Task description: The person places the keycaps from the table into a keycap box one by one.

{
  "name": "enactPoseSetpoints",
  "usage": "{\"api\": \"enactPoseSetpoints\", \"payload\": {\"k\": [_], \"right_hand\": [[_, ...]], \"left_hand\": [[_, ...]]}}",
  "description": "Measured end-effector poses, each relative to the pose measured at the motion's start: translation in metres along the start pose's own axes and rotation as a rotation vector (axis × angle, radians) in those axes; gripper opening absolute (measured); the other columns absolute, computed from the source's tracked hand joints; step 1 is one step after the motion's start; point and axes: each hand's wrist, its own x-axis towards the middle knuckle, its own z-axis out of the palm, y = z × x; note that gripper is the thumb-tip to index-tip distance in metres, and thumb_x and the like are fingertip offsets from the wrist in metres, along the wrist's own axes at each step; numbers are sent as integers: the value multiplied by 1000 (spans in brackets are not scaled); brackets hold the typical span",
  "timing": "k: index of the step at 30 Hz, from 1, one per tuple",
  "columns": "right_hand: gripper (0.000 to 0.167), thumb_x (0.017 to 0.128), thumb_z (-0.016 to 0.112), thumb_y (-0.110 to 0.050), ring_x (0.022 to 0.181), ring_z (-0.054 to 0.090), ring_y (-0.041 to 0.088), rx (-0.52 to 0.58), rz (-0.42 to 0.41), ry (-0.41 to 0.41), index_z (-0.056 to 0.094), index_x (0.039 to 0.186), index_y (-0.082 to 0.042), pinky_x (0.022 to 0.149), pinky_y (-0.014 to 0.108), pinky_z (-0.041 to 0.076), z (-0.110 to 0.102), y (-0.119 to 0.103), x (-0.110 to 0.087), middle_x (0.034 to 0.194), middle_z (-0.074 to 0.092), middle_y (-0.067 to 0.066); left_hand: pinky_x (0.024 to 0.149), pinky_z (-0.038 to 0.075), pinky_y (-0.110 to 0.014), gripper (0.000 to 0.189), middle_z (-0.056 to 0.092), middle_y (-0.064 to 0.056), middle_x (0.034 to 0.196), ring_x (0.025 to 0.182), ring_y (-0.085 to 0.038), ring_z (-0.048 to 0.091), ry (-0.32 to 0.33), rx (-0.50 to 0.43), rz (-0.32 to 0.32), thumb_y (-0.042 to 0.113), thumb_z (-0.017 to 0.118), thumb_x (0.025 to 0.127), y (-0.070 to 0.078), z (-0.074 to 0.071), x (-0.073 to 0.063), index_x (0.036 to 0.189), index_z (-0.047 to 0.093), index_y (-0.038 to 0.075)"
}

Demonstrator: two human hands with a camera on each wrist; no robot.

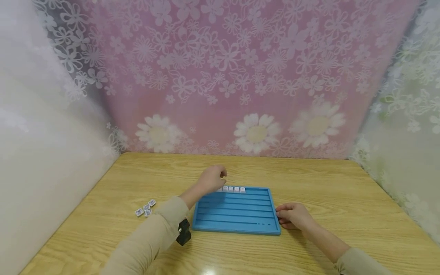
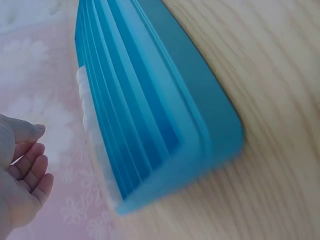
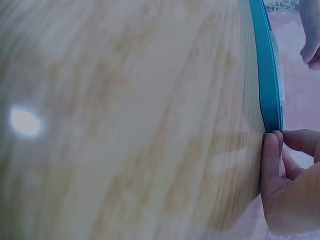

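A blue ridged tray (image 1: 237,230) lies on the table. White tiles (image 1: 237,190) with small markings stand in its far row. My left hand (image 1: 210,178) hovers over the far left part of that row, hiding some of it. In the left wrist view the left hand (image 2: 25,175) has loosely bent fingers with nothing between them, apart from the tray (image 2: 220,117). At the tray's right side, my right hand (image 1: 293,215) holds the edge. The right wrist view shows that hand's thumb and fingers (image 3: 271,160) pinching the tray's corner (image 3: 270,95).
Several loose white tiles (image 1: 147,209) lie in a small cluster on the wooden table (image 1: 233,252), left of the tray. A pink flowered cloth (image 1: 213,76) stands behind the table, with pale cloth along both sides. A black wrist camera (image 1: 183,232) sits on the left sleeve.
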Motion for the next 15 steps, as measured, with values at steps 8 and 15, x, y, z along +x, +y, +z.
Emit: {"api": "enactPoseSetpoints", "payload": {"k": [8, 15], "right_hand": [[23, 87, 58, -2, 64, 57, 13, -4, -7, 0, 60, 105, 11, 59, 27, 52, 0, -1, -1, 74, 59, 4], [24, 87, 58, -2, 65, 57, 13, -6, -8, -7, 59, 107, 12, 59, 27, 52, 1, 0, -3, 75, 60, 4]], "left_hand": [[69, 46, -35, 21, 58, -8, 93, 81, -21, 53, 35, 17, -54, 10, 63, 87, -28, -27, -16, 106, 62, 1], [62, 45, -32, 18, 56, -4, 85, 72, -18, 51, 81, -11, -115, 11, 64, 87, -53, -52, -37, 102, 62, 2]]}}
